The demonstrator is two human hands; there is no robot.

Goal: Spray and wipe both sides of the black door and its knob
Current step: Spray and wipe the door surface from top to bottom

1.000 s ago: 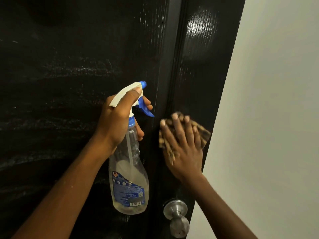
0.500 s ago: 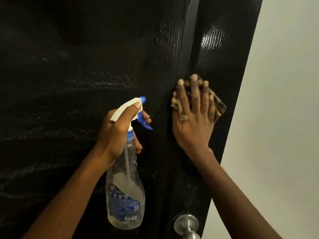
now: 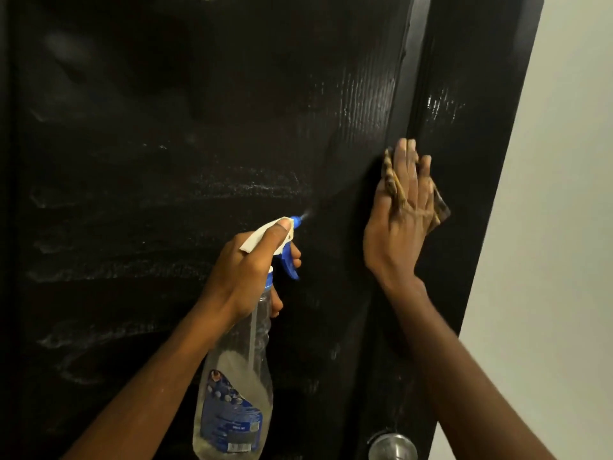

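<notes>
1. Black gloss paint, streaked with pale wet smears, fills most of what I see. The black door (image 3: pixel 166 127) stands right in front of the person, with its broad panel toward nine o'clock, its raised edge strip toward one o'clock, and a pale wall (image 3: pixel 547 227) beyond at three.
2. The left hand (image 3: pixel 245 277) is wrapped round the neck of the spray bottle (image 3: pixel 237 393), thumb along the white head and fingers curled on the blue trigger. The bottle hangs toward six o'clock, partly full.
3. What is new is a thin puff of mist (image 3: pixel 306 214) leaving the nozzle toward one o'clock, aimed at the door between the two hands. Half a second ago nothing was coming out, so the trigger has just been squeezed.
4. The right hand (image 3: pixel 398 224) presses a patterned cloth (image 3: pixel 441 210) flat against the edge strip, fingers straight and pointing to twelve. A second ago it was lower, not far above the knob. It has climbed the strip since then.
5. The knob (image 3: pixel 393 447) sits at six o'clock from that hand, half cut off at the bottom of the view and untouched.
6. To my eye, fresh spray means this side needs another pass with the cloth. The knob and the far side look likely still to come.
</notes>
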